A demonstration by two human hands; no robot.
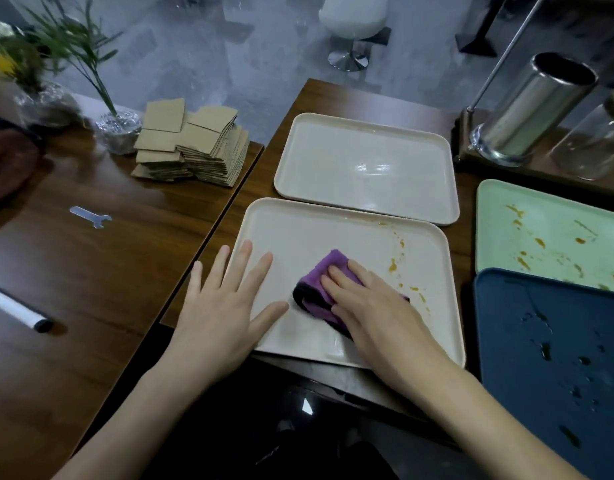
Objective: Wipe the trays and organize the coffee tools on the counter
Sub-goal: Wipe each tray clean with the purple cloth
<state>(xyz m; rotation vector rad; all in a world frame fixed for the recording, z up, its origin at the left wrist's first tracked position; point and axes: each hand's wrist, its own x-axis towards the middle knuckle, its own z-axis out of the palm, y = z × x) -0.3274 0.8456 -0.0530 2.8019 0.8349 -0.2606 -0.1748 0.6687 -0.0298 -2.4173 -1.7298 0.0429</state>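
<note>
A cream tray [336, 233] lies nearest me with orange-brown stains along its right side. My right hand [378, 306] presses flat on a folded purple cloth [324, 282] in the tray's middle. My left hand [222, 303] rests flat with spread fingers on the tray's left rim. Behind it sits a second cream tray [364, 168] that looks clean. To the right lie a pale green tray [547, 237] with orange stains and a dark blue tray [554, 368] with wet spots.
A steel cylinder [534, 109] and a glass jar [596, 143] stand on a stand at the back right. On the left table lie stacked cardboard cup sleeves [194, 143], a small flat wrench [91, 216], a marker [18, 310] and foil-wrapped plants [115, 129].
</note>
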